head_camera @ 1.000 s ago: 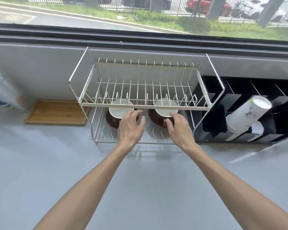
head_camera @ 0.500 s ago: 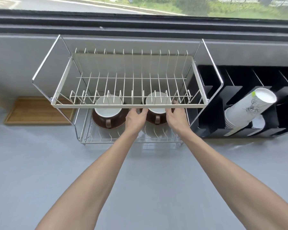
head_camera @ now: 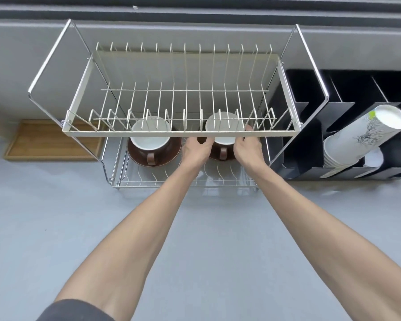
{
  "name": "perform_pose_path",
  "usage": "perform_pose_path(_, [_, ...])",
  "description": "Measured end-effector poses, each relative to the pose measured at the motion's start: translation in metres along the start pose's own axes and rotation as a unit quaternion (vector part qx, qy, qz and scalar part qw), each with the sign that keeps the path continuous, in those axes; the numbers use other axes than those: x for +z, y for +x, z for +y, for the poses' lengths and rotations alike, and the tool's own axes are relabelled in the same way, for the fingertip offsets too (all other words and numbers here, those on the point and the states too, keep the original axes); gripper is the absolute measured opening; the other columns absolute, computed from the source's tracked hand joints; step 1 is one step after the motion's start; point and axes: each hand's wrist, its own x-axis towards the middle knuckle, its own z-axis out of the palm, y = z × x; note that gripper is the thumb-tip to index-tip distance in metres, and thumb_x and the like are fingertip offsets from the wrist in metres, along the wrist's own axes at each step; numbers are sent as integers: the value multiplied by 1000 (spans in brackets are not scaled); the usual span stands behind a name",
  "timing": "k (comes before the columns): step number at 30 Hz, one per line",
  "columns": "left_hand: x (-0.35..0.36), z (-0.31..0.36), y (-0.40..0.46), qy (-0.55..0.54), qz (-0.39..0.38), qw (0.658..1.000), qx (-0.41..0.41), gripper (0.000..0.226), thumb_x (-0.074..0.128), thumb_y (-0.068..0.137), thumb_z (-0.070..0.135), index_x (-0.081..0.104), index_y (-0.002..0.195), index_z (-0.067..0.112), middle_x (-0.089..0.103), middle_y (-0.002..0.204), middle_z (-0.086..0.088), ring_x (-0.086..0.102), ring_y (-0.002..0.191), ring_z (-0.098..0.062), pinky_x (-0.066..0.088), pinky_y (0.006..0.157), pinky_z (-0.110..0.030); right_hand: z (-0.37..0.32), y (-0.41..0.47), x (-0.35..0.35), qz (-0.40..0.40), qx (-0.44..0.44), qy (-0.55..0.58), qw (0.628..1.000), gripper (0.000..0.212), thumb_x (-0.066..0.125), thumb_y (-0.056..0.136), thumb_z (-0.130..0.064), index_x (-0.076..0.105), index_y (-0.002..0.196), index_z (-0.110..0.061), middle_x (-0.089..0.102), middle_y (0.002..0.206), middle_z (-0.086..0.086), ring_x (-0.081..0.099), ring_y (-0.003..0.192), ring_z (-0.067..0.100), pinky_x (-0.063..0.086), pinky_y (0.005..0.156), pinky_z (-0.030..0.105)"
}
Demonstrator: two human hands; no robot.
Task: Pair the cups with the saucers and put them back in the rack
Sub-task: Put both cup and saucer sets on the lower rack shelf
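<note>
A two-tier wire rack stands at the back of the grey counter. On its lower tier sit two brown cups with white insides, each on a brown saucer. The left cup rests on its saucer, handle toward me, untouched. My left hand and my right hand reach under the upper tier and clasp the two sides of the right saucer, which carries the right cup. The upper tier's front bar hides part of my fingertips.
A wooden tray lies left of the rack. A black divided organizer stands to the right, holding a leaning stack of paper cups. A grey wall runs behind. The upper rack tier holds nothing.
My left hand moved from the left cup over to the right saucer, joining my right hand. The view tilted down and closer; the window is out of sight.
</note>
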Motion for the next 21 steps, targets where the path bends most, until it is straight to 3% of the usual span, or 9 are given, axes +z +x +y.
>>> perform_pose_path(5, [1, -4, 3, -3, 1, 1000, 5, 82, 60, 63, 65, 63, 117, 3, 69, 116, -19, 69, 97, -32, 60, 89, -51, 1, -2, -1, -7, -1, 14, 1000, 43, 34, 106, -30, 42, 148, -26, 50, 149, 6, 43, 139, 30, 36, 111, 40])
perform_pose_path(12, [-1, -1, -9, 6, -3, 1000, 9, 65, 62, 79, 58, 61, 129, 17, 65, 127, -4, 67, 111, -32, 57, 94, -51, 3, -7, -3, -8, 16, -4, 1000, 44, 34, 106, -23, 40, 149, -20, 48, 146, 13, 43, 137, 33, 35, 108, 39])
perform_pose_path(16, [-1, -4, -13, 8, -6, 1000, 16, 66, 58, 72, 62, 62, 127, 25, 68, 124, -2, 68, 110, -31, 58, 93, -50, 2, -12, -4, -8, 30, -24, 999, 41, 34, 106, -22, 41, 146, -14, 49, 143, 15, 46, 134, 34, 37, 104, 39])
perform_pose_path(21, [-3, -7, -17, 11, -10, 1000, 26, 67, 60, 73, 59, 59, 133, 29, 65, 132, -1, 66, 116, -30, 57, 95, -50, 3, -18, -4, -16, 37, -18, 999, 41, 35, 105, -24, 40, 146, -19, 48, 145, 14, 46, 133, 35, 36, 108, 45])
